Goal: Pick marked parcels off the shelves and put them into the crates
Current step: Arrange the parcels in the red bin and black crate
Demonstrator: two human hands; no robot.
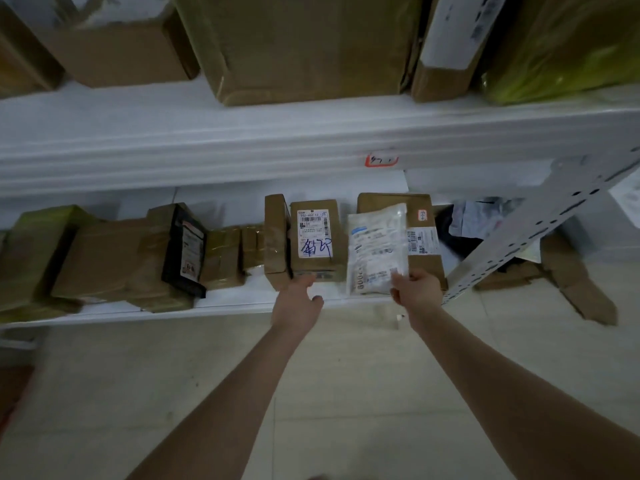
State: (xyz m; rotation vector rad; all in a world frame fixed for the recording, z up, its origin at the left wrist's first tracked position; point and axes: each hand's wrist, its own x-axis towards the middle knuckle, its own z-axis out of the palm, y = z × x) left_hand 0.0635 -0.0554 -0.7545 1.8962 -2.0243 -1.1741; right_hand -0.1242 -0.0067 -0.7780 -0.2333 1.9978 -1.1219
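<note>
While both bare forearms stretch up from the bottom of the frame over the pale tiled floor (346,393), the hands arrive at the front lip of the lower shelf (221,308) in the middle of the picture. The right hand (417,289) has its grip closed on the lower right corner of a white plastic mailer (377,247), which stands tilted against a flat brown parcel (424,237) bearing a small orange-edged sticker. The left hand (298,299) sits with its grip partly open, fingertips touching the bottom edge of a brown box with blue handwriting on its label (317,237); it holds nothing yet. That handwriting probably marks this box as one to pick, though the sticker parcel may count too, so taking the wrong one is a real risk. A corner pinch on slick plastic could let the mailer slide out or fold, and pulling it away may tip the parcel behind it forward off the shelf. A thin upright box (276,240) leans just beside the marked box and could topple once its neighbour goes. The slanted grey upright (519,233) at right of centre crowds the right arm. No crate shows, so the carry is unjudged. Farther up, large cartons (304,46) rest on the upper shelf (207,140).
</note>
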